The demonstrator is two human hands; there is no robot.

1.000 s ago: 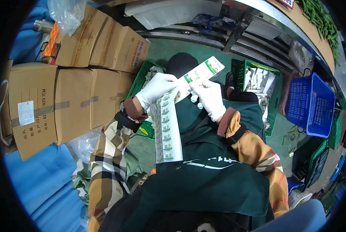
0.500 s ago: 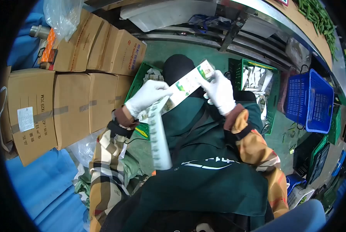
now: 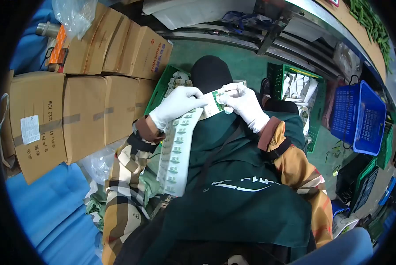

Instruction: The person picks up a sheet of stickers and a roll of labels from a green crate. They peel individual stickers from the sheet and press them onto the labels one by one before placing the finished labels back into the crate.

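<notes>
My left hand (image 3: 178, 106), in a white glove, is closed on a long strip of stickers (image 3: 176, 159) with rows of small green prints. The strip hangs down from it over the dark green apron (image 3: 233, 207). Between my hands lies a white printed card (image 3: 210, 107) with green patches; the left fingertips grip its near end. My right hand (image 3: 247, 108), also gloved, pinches the card's other side, covering much of it. A small pale round sticker (image 3: 228, 110) shows by the right fingers.
Cardboard boxes (image 3: 85, 117) are stacked at the left. Green crates (image 3: 318, 128) with printed packets stand on the floor beyond both hands. A blue basket (image 3: 359, 119) is at the right. A metal-framed table (image 3: 326, 22) holding green beans (image 3: 370, 24) edges the top right.
My right hand has moved inward and down along the card, its fingers now bunched over it. My left hand has shifted slightly right. The hanging sticker strip has swung, turning its printed face toward me.
</notes>
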